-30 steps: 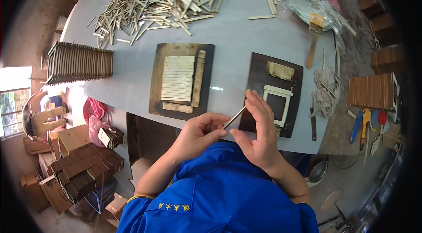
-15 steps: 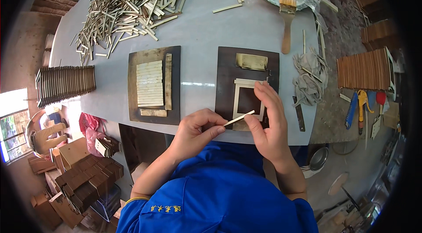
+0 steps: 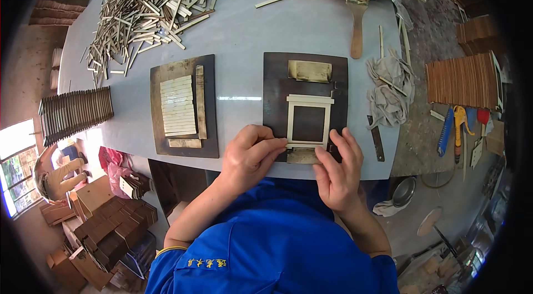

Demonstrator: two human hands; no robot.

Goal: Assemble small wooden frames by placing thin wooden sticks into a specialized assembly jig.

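A small frame of pale wooden strips point(image 3: 290, 122) lies on a dark board point(image 3: 272, 80) in front of me. Along its near side runs a pale strip point(image 3: 304, 144). My left hand point(image 3: 252, 155) is closed, its thumb and fingertips pinching the strip's left end at the frame's near left corner. My right hand point(image 3: 341, 174) is open, fingers apart, with fingertips against the near right corner. Above the frame a pale, stained block point(image 3: 310, 71) is fixed to the board; another block point(image 3: 305, 156) lies just below the near strip, partly covered by my fingers.
A second board point(image 3: 208, 99) at left carries a row of pale strips point(image 3: 179, 106). A heap of loose strips point(image 3: 161, 5) lies far left. To the right are a brush point(image 3: 357, 22), a crumpled rag point(image 3: 388, 88) and a flat dark metal strip point(image 3: 376, 138). Slatted pieces point(image 3: 76, 113) stand at the left edge.
The strip, held in the air above the frame's near end half a second ago, now lies along its near side. My left hand moved with it; the right hand lowered to the corner.
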